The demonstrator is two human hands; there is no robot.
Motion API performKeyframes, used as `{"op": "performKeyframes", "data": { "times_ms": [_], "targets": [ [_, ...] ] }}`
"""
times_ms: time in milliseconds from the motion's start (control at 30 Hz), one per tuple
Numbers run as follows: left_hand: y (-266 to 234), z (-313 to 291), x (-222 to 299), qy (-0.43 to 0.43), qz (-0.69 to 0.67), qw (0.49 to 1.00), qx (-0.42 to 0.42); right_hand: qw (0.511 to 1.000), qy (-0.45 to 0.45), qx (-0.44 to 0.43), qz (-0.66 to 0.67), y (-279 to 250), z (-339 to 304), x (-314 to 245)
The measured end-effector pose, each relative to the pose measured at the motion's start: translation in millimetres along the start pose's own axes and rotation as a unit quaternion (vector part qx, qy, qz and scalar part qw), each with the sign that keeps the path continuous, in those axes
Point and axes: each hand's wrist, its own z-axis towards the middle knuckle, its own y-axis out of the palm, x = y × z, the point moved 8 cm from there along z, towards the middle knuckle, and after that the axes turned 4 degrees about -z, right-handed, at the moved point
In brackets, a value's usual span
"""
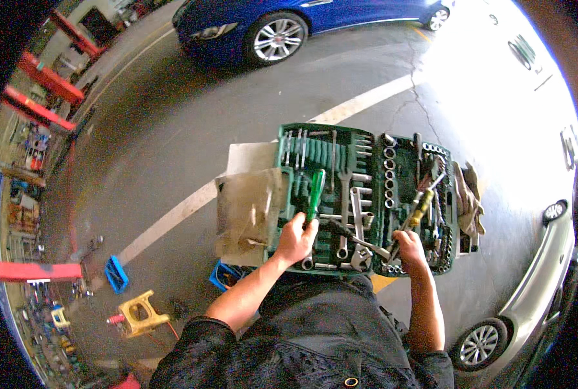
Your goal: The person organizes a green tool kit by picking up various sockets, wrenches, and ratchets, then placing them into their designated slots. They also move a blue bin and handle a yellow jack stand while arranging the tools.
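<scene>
A dark green tool case (326, 128) lies unfolded in front of me, its two halves side by side. My left hand (297, 238) is closed round a green-handled screwdriver (316, 191) over the left half; its shaft is hidden. Over the right half, my right hand (409, 249) grips a yellow-handled tool (422, 207), whose kind I cannot make out. Other metal tools crowd beside it. Between my hands lie combination wrenches (344, 211), an adjustable wrench (361, 258) and a dark-handled tool (341, 228). Sockets (389, 165) line the right half.
Worn cardboard (247, 207) is left of the case, and gloves or rags (469, 201) are at its right. A blue tray (116, 274) and yellow stand (143, 313) are on the floor. A blue car (341, 18) is ahead, a silver car (535, 279) to the right.
</scene>
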Motion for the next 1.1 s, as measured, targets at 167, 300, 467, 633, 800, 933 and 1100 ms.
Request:
{"op": "performKeyframes", "data": {
  "times_ms": [167, 300, 467, 633, 800, 933, 1100],
  "targets": [
    [-57, -29, -29, 0.024, -0.041, 0.997, 0.057, 0.994, -0.08, -0.044, 0.058, 27, -32, -83],
    [-126, -28, -28, -0.044, 0.127, 0.981, 0.141, 0.971, -0.161, -0.167, 0.056, 70, -53, -147],
    [-156, -14, -97, -0.109, 0.382, 0.913, 0.093, 0.958, -0.159, -0.24, -0.003, 121, -63, -190],
    [-151, -23, -116, -0.106, 0.399, 0.91, 0.033, 0.963, -0.183, -0.197, -0.016, 155, -75, -214],
    [-181, -29, -114, -0.149, 0.243, 0.954, 0.092, 0.945, -0.112, -0.306, -0.025, 209, -74, -205],
    [-221, -31, -124, -0.055, 0.103, 0.972, 0.204, 0.912, -0.128, -0.389, 0.008, 270, -94, -221],
    [-218, -23, -114, -0.191, -0.142, 0.96, 0.146, 0.842, -0.056, -0.512, 0.164, 327, -102, -228]
  ]
}}
